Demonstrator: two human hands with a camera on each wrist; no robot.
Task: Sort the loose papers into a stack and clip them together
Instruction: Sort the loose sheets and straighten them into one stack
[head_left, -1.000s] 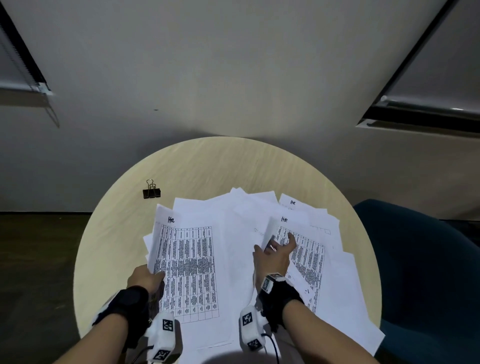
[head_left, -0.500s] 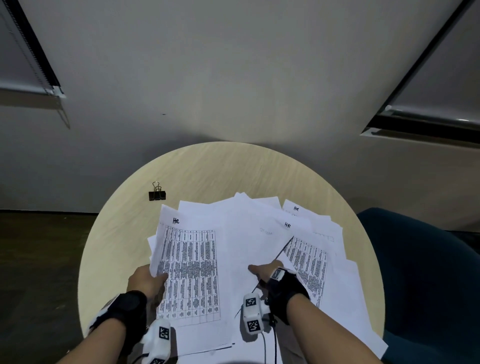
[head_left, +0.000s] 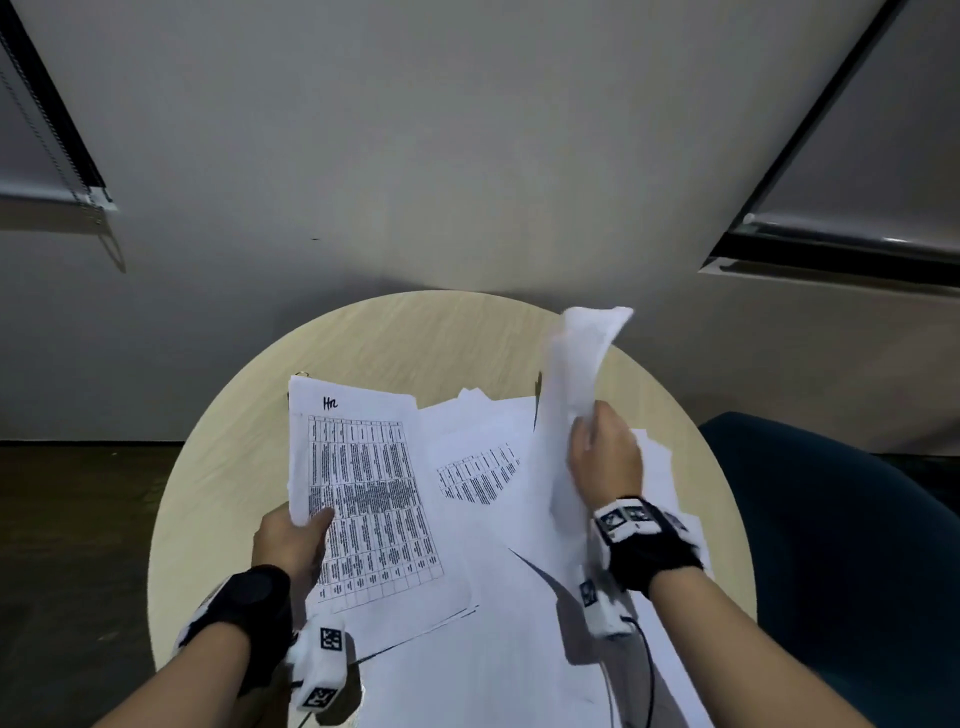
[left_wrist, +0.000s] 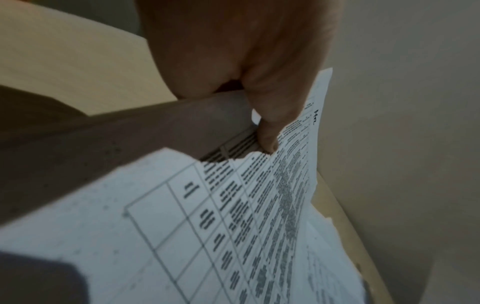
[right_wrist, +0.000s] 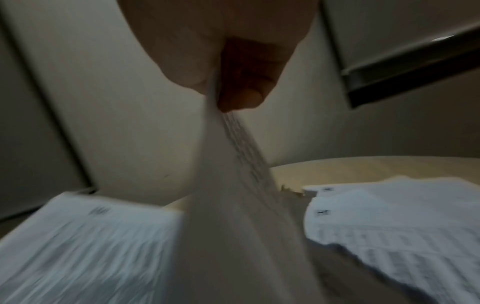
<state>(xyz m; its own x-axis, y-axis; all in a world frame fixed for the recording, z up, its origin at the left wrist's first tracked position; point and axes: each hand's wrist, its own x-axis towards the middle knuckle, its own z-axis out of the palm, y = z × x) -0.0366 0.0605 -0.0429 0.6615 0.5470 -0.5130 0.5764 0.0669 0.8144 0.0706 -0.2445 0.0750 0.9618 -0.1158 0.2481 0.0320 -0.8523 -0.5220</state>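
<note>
At the left, the left hand (head_left: 293, 540) pinches the near-left edge of a printed table sheet (head_left: 363, 499) — thumb on top, fingers curled beneath — likely as the base of the stack. The page is thin white paper with a dense dark grid and a handwritten mark at its far end. In the middle, loose papers (head_left: 483, 467) lie fanned across the round, pale wood-grain bench (head_left: 218, 467). At the right, the right hand (head_left: 605, 457) holds a limp sheet (head_left: 576, 374) upright, curling at the top — probably to carry it leftward.
</note>
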